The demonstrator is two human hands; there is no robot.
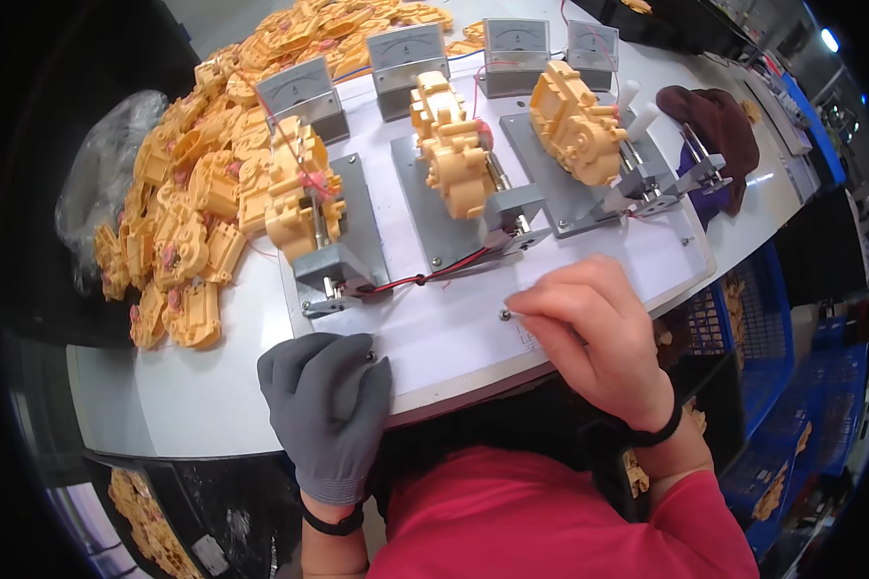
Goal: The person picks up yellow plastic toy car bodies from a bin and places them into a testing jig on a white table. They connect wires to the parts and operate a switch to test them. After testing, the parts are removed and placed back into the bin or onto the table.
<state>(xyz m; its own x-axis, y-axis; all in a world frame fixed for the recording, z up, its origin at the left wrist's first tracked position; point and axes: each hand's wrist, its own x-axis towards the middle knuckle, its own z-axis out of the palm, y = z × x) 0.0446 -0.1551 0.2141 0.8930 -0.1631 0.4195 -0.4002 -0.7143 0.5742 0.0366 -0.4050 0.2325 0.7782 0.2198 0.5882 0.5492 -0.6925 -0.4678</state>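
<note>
My left hand (326, 405), in a grey glove, rests at the board's near edge. Its fingers curl loosely, with the thumb apart and nothing visible in the gap. A small screw head (370, 356) shows beside the fingertips. My bare right hand (594, 338) hovers over the white board (454, 338) with its fingers drawn together in a pinch. Right beside those fingertips is another small screw (505, 315); whether they hold anything is hidden. Beyond my hands, three yellow plastic gearbox housings, a left one (299, 193), a middle one (451, 159) and a right one (576, 125), sit on grey metal fixtures.
Several analog meters (406, 58) stand behind the fixtures. A large heap of yellow housings (188, 183) covers the table's left and back. Red and black wires (420, 280) cross the board. A dark cloth (719, 135) lies right; blue crates (768, 318) stand below the table.
</note>
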